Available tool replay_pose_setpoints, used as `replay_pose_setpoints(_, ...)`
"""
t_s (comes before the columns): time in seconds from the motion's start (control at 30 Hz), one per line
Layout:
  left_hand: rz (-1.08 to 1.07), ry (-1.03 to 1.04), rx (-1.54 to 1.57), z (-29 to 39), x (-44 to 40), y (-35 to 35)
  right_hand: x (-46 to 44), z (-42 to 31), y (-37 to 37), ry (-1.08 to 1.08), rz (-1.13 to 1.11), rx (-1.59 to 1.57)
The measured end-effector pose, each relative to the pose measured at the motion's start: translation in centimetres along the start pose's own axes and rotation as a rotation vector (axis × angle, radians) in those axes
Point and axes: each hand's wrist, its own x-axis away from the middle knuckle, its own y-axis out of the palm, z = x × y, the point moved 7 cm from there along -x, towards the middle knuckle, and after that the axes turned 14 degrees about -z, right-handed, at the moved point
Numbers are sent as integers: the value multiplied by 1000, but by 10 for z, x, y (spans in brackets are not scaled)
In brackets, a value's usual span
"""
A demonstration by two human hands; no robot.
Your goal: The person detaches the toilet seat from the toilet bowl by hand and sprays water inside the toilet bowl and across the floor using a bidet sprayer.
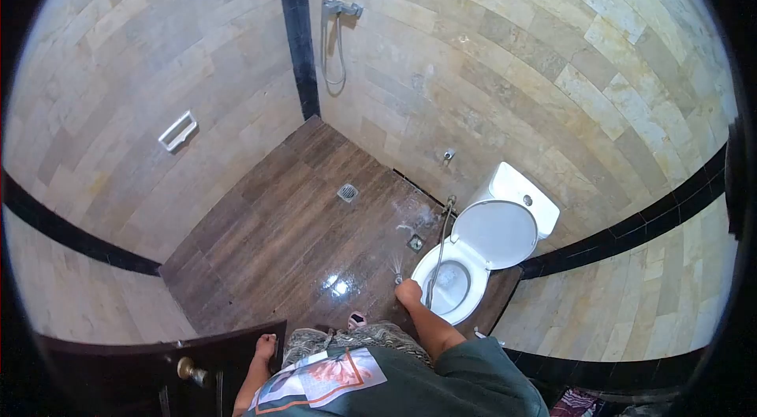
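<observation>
My right hand [408, 292] is closed around a small hand sprayer [399, 280] beside the toilet bowl's left rim. Water fans out of the sprayer onto the brown floor [292, 220]. Its metal hose [442, 247] runs across the open toilet [449, 283] to a valve [450, 201] at the wall. The toilet lid [495, 234] is raised against the tank. My left hand [266, 347] hangs low beside the dark door's edge; its fingers look curled, but whether they hold anything cannot be made out.
A dark door [118, 373] with a brass knob [189, 370] stands at the lower left. Two floor drains, one square [415, 243] and one grated [347, 193], lie in the floor. A shower mixer [344, 8] and a white holder [178, 131] are on the walls.
</observation>
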Motion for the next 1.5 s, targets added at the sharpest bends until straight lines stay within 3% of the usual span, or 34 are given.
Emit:
replay_pose_setpoints(0.1,-81,-25,49,39,-14,-5,-12,5,-16,56,65,-90)
replay_pose_setpoints(0.23,-142,-78,-417,124,-4,-29,-18,15,-22,133,119,-128)
replay_pose_setpoints(0.27,-82,20,-638,80,-52,-36,-21,14,-21,120,148,-109)
replay_pose_setpoints(0.3,-92,38,-656,99,-58,-41,-23,11,-23,109,177,-90)
replay_pose_setpoints(0.37,-276,-308,-335,119,-55,-48,-10,-4,-34,104,184,-133)
replay_pose_setpoints(0.4,-290,-295,-358,49,-112,-61,-6,-14,-38,83,180,-157)
replay_pose_setpoints(0.43,-448,20,-885,28,-154,-60,-10,-17,-36,104,192,-176)
replay_pose_setpoints(0.47,-586,372,-1401,64,-170,-28,-15,-22,-34,137,186,-186)
replay_pose_setpoints(0.6,-718,464,-1571,125,-239,-38,-29,-54,-41,136,224,-223)
replay_pose_setpoints(0.83,-609,282,-794,303,-365,-77,-60,-116,-71,190,246,-335)
replay_pose_setpoints(0.97,-525,136,-385,428,-326,-81,-71,-117,-67,262,330,-308)
replay_pose_setpoints(1.07,-731,-7,-245,390,-413,-74,-54,-104,-74,367,374,-444)
replay_pose_setpoints(1.1,-746,-5,-269,398,-411,-71,-47,-96,-70,413,398,-522)
replay_pose_setpoints(1.17,-686,109,-615,406,-399,-64,-40,-70,-56,541,446,-663)
replay_pose_setpoints(1.23,-713,106,-653,412,-384,-56,-23,-49,-40,667,493,-788)
replay_pose_setpoints(1.37,-726,102,-752,427,-357,-43,16,-32,-31,700,577,-853)
replay_pose_setpoints(1.43,-735,100,-801,430,-350,-30,44,-42,-46,539,716,-918)
replay_pose_setpoints(1.5,-764,97,-835,423,-349,-12,69,-51,-64,521,713,-891)
